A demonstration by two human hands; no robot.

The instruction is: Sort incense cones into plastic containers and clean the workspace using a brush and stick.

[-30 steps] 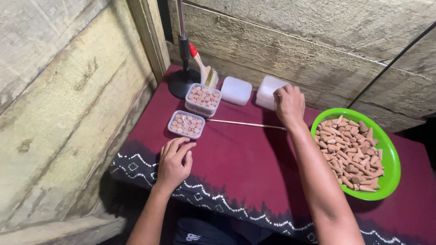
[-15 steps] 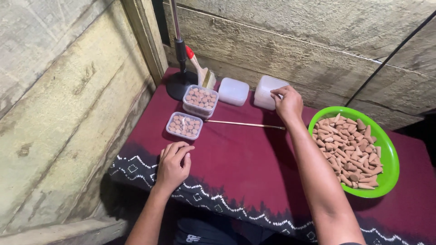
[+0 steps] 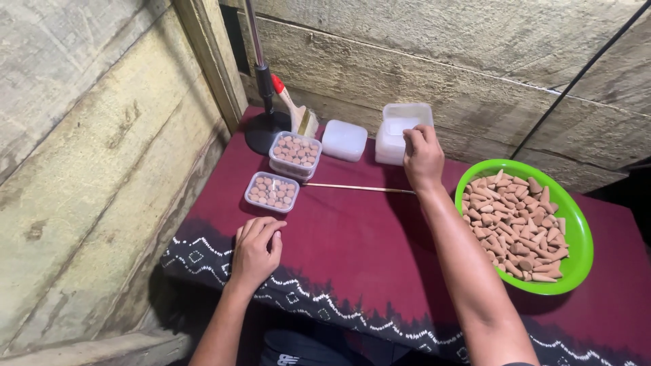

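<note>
Head view: the right hand [image 3: 422, 157] is now raised from the thin stick [image 3: 356, 188] to grip the empty clear tub stack [image 3: 400, 133] at the table's [image 3: 352, 251] back; the left hand [image 3: 256, 249] is rested flat and unclenched, nothing held.

The thin stick [image 3: 358, 188] lies across the middle of the cloth-covered table [image 3: 352, 264], and everything else sits around it. At its left end, just in front, is a small open tub of cones [image 3: 272, 192]; just behind that end stands a stack of filled tubs [image 3: 296, 154]. Behind the stack are a round stand base [image 3: 266, 130] and a brush [image 3: 293, 108] leaning beside it. Behind the stick's middle sits a lidded tub [image 3: 344, 140], and behind its right end a stack of empty tubs [image 3: 400, 132], which the right hand [image 3: 423, 157] touches. Right of the stick lies a bowl [image 3: 576, 224] heaped with cones [image 3: 517, 227]. Well in front of the stick's left end, the left hand [image 3: 255, 249] rests flat on the table.
</note>
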